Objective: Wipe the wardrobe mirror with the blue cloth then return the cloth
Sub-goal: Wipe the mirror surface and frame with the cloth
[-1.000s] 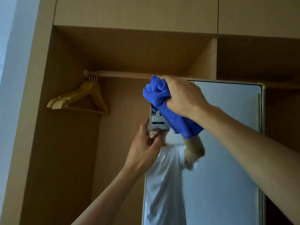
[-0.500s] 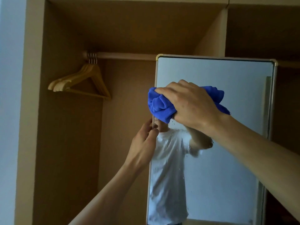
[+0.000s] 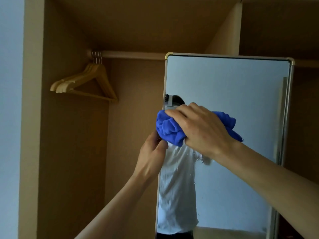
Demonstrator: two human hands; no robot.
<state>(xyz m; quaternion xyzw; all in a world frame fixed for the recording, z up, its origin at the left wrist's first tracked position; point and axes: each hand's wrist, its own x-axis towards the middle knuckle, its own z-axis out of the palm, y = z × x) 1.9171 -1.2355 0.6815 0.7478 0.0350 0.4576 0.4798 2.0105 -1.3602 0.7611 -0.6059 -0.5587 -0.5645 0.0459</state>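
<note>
The wardrobe mirror (image 3: 233, 94) stands tall in a pale metal frame, right of centre. My right hand (image 3: 202, 130) grips the bunched blue cloth (image 3: 170, 129) and presses it against the glass near the mirror's left edge, about a third of the way down. My left hand (image 3: 151, 156) holds the mirror's left frame edge just below the cloth, fingers curled round it. Water streaks and droplets show on the glass under the cloth. The mirror reflects a person in a white shirt.
The open wooden wardrobe (image 3: 72, 152) lies behind and left of the mirror. A hanging rail (image 3: 131, 55) crosses its top with several wooden hangers (image 3: 86, 81) at the left end. A pale wall (image 3: 10, 118) borders the far left.
My right hand has carried the cloth down the mirror from its top left corner to a lower spot along the left edge. My left hand has kept its hold on the frame.
</note>
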